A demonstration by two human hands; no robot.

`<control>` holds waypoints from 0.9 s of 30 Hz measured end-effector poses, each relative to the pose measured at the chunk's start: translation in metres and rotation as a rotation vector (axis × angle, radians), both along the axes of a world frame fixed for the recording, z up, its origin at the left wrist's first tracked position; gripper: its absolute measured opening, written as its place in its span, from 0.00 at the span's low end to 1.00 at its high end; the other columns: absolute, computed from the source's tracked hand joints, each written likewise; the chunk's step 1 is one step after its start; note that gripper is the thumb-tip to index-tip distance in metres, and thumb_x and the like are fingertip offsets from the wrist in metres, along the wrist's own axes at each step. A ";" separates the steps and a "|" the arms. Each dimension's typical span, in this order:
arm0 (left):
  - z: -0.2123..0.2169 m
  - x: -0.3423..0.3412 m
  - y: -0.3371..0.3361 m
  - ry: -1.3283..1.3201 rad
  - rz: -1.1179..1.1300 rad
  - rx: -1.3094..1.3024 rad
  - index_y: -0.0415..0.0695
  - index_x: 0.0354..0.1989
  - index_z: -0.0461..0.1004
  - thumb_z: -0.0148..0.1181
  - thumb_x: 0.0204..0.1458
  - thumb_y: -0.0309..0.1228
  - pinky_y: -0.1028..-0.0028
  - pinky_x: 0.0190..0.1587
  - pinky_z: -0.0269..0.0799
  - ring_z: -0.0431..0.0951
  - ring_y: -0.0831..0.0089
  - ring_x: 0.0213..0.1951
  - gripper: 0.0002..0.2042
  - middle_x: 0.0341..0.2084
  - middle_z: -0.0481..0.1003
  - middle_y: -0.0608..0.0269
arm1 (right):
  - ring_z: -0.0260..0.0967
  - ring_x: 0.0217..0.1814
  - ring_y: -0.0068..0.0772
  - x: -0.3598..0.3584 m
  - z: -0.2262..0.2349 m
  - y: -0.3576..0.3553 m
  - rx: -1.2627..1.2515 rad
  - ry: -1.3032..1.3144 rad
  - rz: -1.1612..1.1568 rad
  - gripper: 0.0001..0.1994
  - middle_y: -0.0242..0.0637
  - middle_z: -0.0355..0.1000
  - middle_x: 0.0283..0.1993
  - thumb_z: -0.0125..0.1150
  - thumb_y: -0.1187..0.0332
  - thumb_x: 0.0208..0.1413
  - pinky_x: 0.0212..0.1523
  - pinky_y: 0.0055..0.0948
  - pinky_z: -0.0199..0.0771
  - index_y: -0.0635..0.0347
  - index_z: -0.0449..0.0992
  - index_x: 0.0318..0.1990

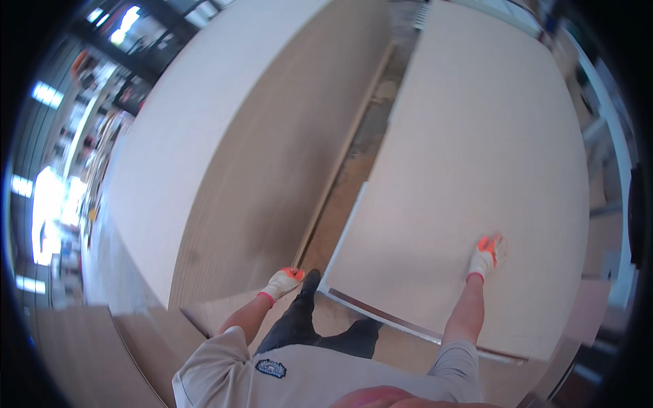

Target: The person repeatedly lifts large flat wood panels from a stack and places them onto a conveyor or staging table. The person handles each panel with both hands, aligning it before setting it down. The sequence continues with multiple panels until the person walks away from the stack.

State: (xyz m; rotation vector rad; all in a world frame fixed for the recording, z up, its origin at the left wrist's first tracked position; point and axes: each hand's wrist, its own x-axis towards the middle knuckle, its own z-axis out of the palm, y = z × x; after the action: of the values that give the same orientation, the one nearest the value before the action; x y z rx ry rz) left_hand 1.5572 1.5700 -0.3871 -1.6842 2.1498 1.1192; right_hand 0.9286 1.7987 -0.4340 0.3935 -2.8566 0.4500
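The large pale flat board (469,156) lies under the gloved right hand (484,257), palm pressed flat; the gloved left hand (282,282) hangs free, loosely curled.

I see a big workshop. The floor (354,163) is brown and dusty, and it shows as a thin strip down the middle. On the far left there are bright windows (47,211) with white light coming in. High up on the left, long lamps (126,19) glow on a dark ceiling. Shelves full of stuff (102,136) stand on the left, too blurry to tell apart. A pale frame (612,136) runs along the right side.
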 end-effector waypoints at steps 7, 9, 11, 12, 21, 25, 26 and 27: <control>0.134 0.294 0.136 0.156 1.363 0.134 0.37 0.29 0.79 0.54 0.68 0.51 0.58 0.26 0.83 0.82 0.55 0.21 0.26 0.24 0.82 0.49 | 0.44 0.85 0.49 0.082 0.040 -0.009 0.273 -0.461 0.191 0.38 0.45 0.50 0.83 0.48 0.41 0.68 0.81 0.48 0.48 0.54 0.59 0.78; 0.160 0.319 0.139 0.463 1.653 -0.064 0.36 0.28 0.78 0.52 0.68 0.55 0.57 0.26 0.82 0.81 0.54 0.21 0.30 0.22 0.80 0.49 | 0.44 0.85 0.53 0.137 0.038 -0.003 0.169 -0.464 0.327 0.38 0.51 0.52 0.82 0.51 0.43 0.67 0.81 0.51 0.48 0.57 0.60 0.77; 0.190 0.327 0.117 0.830 1.742 -0.245 0.36 0.26 0.77 0.50 0.67 0.61 0.57 0.25 0.79 0.80 0.55 0.19 0.35 0.20 0.79 0.51 | 0.47 0.84 0.55 0.192 0.031 0.001 0.151 -0.430 0.406 0.39 0.55 0.54 0.80 0.54 0.44 0.65 0.81 0.52 0.48 0.59 0.60 0.77; 0.204 0.322 0.100 0.691 1.695 -0.310 0.39 0.24 0.77 0.50 0.62 0.70 0.63 0.26 0.76 0.79 0.59 0.21 0.39 0.20 0.79 0.54 | 0.49 0.83 0.56 0.215 0.029 0.002 0.264 -0.400 0.441 0.40 0.56 0.54 0.80 0.54 0.44 0.64 0.81 0.52 0.48 0.60 0.60 0.77; 0.330 0.252 0.004 0.075 1.139 0.025 0.41 0.21 0.75 0.41 0.64 0.69 0.64 0.34 0.76 0.77 0.64 0.21 0.39 0.14 0.73 0.57 | 0.76 0.51 0.46 0.303 0.051 -0.040 0.129 -0.965 0.496 0.27 0.52 0.77 0.49 0.65 0.53 0.61 0.54 0.39 0.76 0.68 0.75 0.58; 0.352 0.238 -0.001 0.065 1.240 0.051 0.40 0.22 0.72 0.40 0.66 0.67 0.63 0.27 0.75 0.77 0.65 0.20 0.39 0.15 0.72 0.58 | 0.74 0.41 0.29 0.321 0.087 -0.082 -0.142 -1.332 0.495 0.14 0.41 0.78 0.39 0.66 0.61 0.62 0.45 0.32 0.76 0.65 0.80 0.45; 0.356 0.236 -0.002 0.090 1.259 0.088 0.39 0.22 0.72 0.41 0.65 0.68 0.63 0.25 0.74 0.76 0.65 0.20 0.39 0.16 0.72 0.58 | 0.73 0.40 0.25 0.333 0.097 -0.097 -0.235 -1.407 0.513 0.11 0.39 0.77 0.38 0.65 0.63 0.63 0.44 0.30 0.76 0.63 0.80 0.43; 0.358 0.235 -0.004 0.101 1.281 0.117 0.39 0.24 0.74 0.42 0.66 0.66 0.63 0.24 0.73 0.75 0.65 0.19 0.38 0.18 0.74 0.58 | 0.74 0.43 0.26 0.348 0.108 -0.116 -0.192 -1.371 0.678 0.12 0.38 0.78 0.40 0.65 0.64 0.64 0.47 0.30 0.76 0.64 0.81 0.46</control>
State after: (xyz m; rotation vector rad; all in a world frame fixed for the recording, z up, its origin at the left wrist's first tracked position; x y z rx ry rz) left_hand 1.7924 1.5662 -0.0287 -3.0138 0.7822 1.4819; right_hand 1.2764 1.6827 -0.3256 1.5085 -3.7148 1.6251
